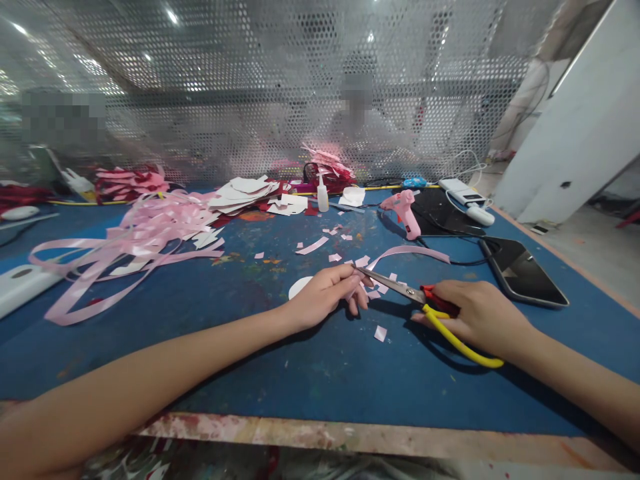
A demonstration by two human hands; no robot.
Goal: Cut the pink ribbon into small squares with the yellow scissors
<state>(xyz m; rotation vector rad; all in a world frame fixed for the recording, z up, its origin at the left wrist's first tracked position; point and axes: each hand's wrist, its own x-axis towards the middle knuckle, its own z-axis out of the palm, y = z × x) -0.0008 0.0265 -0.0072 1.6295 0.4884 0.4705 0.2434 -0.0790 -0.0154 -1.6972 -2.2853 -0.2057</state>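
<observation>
While scissors (400,288) point left, a pink ribbon strip (413,251) holds centre stage

As the left grip (327,297) pinches the pink ribbon strip, its near end hidden among the fingers, the right grip (483,320) is wrapped firmly around the scissors' red-and-yellow handles, and those blades reach right up to the left grip! The strip curves away rightward over the blue surface (240,373). Pink scraps (381,333) lie scattered all around, and a white disc (299,287) peeks out from behind the left grip. Further back stands a squeeze bottle (323,199), a pink glue gun (410,217) to its right. Over near the right grip, a phone (530,277); off left, a great pink ribbon tangle (170,217)!
</observation>
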